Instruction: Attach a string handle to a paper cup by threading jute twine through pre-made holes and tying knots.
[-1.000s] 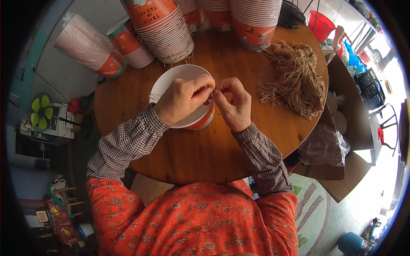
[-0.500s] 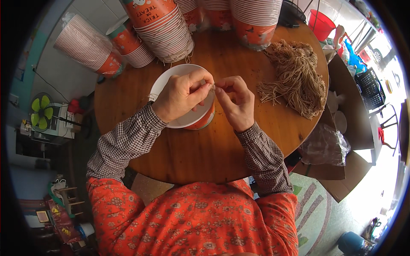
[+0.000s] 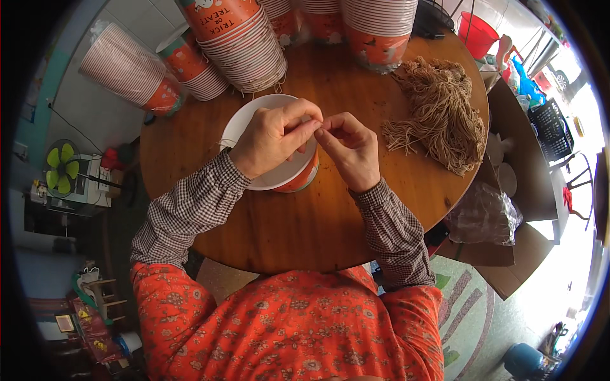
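The counter [image 3: 305, 222] is a round wooden top with a warm brown finish. Directly on it: a paper bucket [image 3: 279, 181], white inside and orange outside, near the centre; stacks of nested paper buckets [image 3: 244, 47] lying tilted along the far edge; further upright stacks [image 3: 378, 28] at the far right; a loose heap of tan twine pieces [image 3: 438, 114] on the right side.
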`<state>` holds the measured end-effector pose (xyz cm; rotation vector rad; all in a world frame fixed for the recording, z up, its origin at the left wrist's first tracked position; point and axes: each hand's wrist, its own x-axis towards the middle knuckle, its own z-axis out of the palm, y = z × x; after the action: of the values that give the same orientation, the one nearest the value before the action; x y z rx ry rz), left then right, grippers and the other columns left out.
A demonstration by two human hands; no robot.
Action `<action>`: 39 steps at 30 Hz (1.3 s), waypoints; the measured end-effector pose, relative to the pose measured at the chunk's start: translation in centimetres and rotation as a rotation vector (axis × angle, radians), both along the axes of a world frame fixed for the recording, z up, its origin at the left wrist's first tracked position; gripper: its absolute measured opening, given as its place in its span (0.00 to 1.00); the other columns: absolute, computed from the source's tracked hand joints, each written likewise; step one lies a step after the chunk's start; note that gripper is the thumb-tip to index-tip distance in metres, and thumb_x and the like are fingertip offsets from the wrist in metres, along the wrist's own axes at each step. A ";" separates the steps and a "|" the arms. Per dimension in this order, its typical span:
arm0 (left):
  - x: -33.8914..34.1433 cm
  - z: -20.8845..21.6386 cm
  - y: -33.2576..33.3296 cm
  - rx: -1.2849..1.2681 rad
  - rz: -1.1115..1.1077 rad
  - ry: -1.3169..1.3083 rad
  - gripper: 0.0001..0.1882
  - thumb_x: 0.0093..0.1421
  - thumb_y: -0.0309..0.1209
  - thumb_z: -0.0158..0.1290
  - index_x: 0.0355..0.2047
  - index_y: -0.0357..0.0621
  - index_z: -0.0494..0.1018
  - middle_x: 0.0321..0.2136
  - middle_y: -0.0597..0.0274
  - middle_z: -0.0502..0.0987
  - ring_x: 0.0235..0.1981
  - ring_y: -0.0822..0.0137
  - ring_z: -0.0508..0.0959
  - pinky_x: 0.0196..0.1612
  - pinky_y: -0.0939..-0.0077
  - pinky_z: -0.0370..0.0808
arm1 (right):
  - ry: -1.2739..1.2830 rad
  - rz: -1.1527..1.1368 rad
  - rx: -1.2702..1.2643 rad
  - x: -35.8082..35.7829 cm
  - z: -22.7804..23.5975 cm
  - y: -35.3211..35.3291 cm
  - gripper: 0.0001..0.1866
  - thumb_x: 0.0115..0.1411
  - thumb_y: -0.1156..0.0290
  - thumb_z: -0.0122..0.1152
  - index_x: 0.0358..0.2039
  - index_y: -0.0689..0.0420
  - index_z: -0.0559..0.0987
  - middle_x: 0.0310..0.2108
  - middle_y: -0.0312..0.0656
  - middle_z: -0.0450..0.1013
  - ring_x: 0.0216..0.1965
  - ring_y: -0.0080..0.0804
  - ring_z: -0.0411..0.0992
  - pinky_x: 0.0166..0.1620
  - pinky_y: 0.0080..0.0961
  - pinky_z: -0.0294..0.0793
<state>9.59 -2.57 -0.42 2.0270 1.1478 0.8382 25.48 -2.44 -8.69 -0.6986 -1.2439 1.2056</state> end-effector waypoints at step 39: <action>-0.5 -0.4 0.7 -0.118 -0.056 0.086 0.05 0.58 0.25 0.55 0.32 0.36 0.74 0.26 0.69 0.75 0.29 0.79 0.75 0.34 0.84 0.72 | 0.556 0.289 -0.394 0.7 -0.4 0.8 0.03 0.61 0.73 0.59 0.33 0.58 0.76 0.28 0.32 0.73 0.30 0.19 0.71 0.38 0.18 0.72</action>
<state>9.10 -1.84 -0.85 2.0050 1.1544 0.6457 26.22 -1.65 -9.12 -0.4186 -0.6572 1.7672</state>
